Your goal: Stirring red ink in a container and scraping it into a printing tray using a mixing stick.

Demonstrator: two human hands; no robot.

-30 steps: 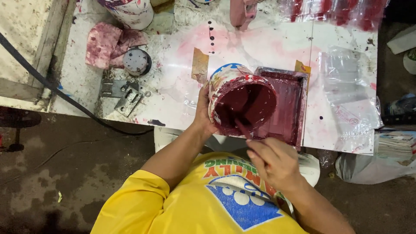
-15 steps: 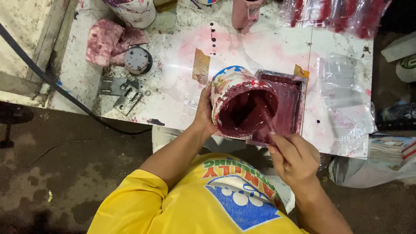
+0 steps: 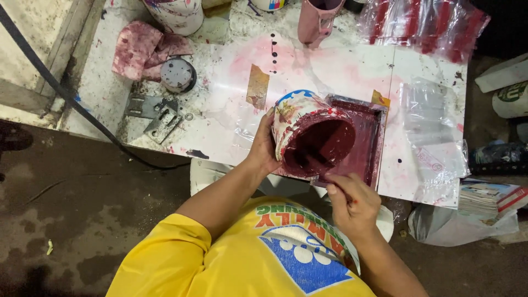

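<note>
Since the earlier frames the right hand (image 3: 352, 204) has come up from the person's chest to the near rim of the tilted paint tub (image 3: 311, 135), while the left hand (image 3: 267, 146) has kept its hold on the tub's side.

In the head view, the tub lies tipped toward the person, its mouth open and its inside coated dark red, resting over the near left corner of a square red tray (image 3: 369, 137) on the white, paint-stained desk (image 3: 220, 110). The left fingers are wrapped around the tub's printed wall, grasping it. The right fingers are pinched together at the tub's lower lip; whether they hold a thin tool cannot be told. A stained rag (image 3: 140, 49) and a round lid (image 3: 178, 75) lie well apart at the desk's left; a pink mug (image 3: 318, 21) stands at the far edge.
</note>
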